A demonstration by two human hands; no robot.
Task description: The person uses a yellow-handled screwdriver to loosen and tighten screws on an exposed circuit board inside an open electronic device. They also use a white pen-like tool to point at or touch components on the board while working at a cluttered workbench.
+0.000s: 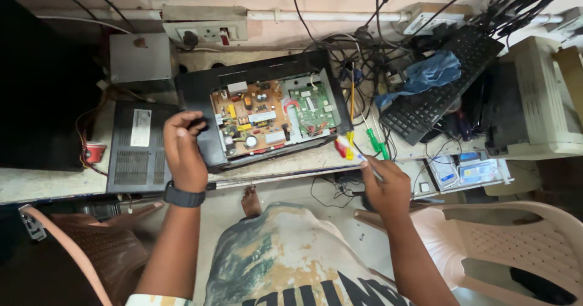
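Cluttered workbench [54, 181] against a wall, seen from above by the head camera. At its middle lies an opened black device [267, 112] with its circuit boards exposed. The left hand [185, 151] grips the device's front left corner, fingers curled over the edge. Right of the device, the right hand [384, 184] pinches a thin tool [366, 160] beside coloured screwdrivers [359, 143]. Further right sits a black keyboard [440, 93].
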